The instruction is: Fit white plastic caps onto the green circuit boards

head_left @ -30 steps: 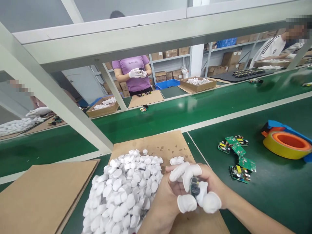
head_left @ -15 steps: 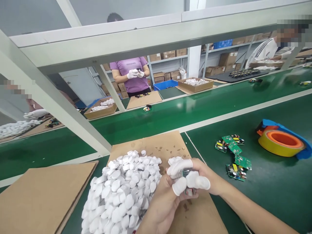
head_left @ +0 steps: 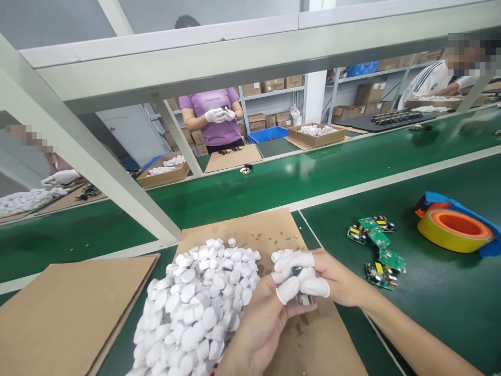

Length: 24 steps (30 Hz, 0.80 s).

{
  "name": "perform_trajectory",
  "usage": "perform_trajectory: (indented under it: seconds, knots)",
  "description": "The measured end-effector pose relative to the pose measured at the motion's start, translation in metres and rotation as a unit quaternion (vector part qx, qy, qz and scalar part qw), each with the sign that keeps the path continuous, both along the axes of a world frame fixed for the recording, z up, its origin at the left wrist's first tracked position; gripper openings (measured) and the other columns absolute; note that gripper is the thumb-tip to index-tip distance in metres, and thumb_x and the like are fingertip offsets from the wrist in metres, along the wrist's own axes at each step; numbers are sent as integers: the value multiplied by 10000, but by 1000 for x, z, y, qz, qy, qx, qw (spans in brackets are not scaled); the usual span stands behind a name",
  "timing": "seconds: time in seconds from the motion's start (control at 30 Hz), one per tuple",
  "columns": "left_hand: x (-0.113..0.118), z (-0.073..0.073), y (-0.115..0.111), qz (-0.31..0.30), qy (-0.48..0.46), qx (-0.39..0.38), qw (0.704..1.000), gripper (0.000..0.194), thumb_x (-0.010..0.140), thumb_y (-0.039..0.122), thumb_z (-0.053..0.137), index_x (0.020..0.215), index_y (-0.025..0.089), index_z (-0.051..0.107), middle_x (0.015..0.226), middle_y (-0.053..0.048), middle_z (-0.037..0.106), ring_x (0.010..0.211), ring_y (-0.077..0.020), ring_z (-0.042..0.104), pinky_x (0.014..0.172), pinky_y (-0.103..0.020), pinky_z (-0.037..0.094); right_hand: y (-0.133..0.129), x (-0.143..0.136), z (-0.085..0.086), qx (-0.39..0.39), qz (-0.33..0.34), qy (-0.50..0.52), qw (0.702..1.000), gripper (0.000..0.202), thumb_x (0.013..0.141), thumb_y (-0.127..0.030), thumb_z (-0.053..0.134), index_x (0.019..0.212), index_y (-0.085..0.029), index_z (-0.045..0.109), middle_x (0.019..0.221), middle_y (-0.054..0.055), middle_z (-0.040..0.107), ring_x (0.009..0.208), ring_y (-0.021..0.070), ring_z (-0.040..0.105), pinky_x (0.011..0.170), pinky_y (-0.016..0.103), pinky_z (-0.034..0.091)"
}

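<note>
A small circuit board (head_left: 304, 298) is held between both hands over the brown cardboard (head_left: 321, 344), mostly covered by fingers. My left hand (head_left: 274, 308) wraps round it from the left, white covers on its fingertips. From the right, my right hand (head_left: 329, 277) pinches the board's upper part with white-covered fingers, touching the left fingertips. Left of the hands lies a large heap of white rounded pieces (head_left: 199, 308). A few similar white pieces (head_left: 281, 255) sit just behind the fingers.
Circuit boards (head_left: 379, 237) and a yellow-orange tape roll (head_left: 454, 230) lie on the green table at right. Cardboard sheets (head_left: 58, 313) are at left. Beyond the metal frame (head_left: 129, 190), a green belt (head_left: 219, 193) carries a board (head_left: 246, 169); people work behind it.
The fingers of my right hand have drawn in closer over the board. On the belt, the small board has shifted slightly right.
</note>
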<state>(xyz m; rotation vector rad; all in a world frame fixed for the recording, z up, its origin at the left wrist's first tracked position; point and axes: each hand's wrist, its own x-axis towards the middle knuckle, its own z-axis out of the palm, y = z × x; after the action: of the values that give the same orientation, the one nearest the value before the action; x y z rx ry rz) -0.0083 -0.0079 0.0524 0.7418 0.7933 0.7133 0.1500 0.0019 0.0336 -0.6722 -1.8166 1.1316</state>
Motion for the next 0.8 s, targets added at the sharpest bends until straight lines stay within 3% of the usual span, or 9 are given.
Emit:
perform_trajectory:
  seconds: [0.1, 0.33, 0.47, 0.63, 0.8]
  knots:
    - [-1, 0, -1, 2, -30, -8, 1000, 190, 724, 332, 700, 810, 163, 717, 824, -49, 713, 768, -168, 653, 729, -298, 558, -1, 1, -2, -56, 3, 19, 998, 491, 817, -507, 532, 1178, -178, 586, 1067, 112, 639, 860, 222, 614, 724, 323, 502]
    - [-4, 2, -4, 32, -56, -15, 998, 141, 736, 262, 693, 858, 196, 717, 868, -27, 721, 806, -171, 660, 712, -303, 589, -3, -5, -11, -45, -9, 82, 996, 472, 806, -430, 605, 1214, -199, 559, 1067, 95, 652, 721, 158, 626, 691, 290, 523]
    - [-4, -1, -3, 40, -47, -21, 998, 89, 770, 222, 657, 832, 190, 713, 876, -21, 711, 836, -173, 652, 720, -301, 589, -2, -5, -14, -41, -31, 90, 995, 459, 811, -429, 608, 1214, -214, 560, 1070, 89, 663, 907, 209, 636, 793, 315, 519]
    - [-3, -3, 1, 7, -84, -9, 996, 188, 812, 273, 603, 889, 137, 708, 878, -81, 717, 821, -209, 666, 733, -322, 574, -3, -5, -10, -47, -14, 97, 994, 512, 865, -550, 445, 1207, -189, 566, 1147, 116, 634, 1073, 262, 582, 912, 399, 470]
    - [-4, -2, 1, 25, -102, -5, 994, 181, 800, 296, 618, 891, 172, 714, 924, -63, 714, 843, -189, 651, 709, -308, 579, -4, -7, -12, -22, -18, 114, 993, 452, 830, -383, 593, 1251, -231, 526, 1196, 104, 603, 1036, 230, 594, 890, 355, 486]
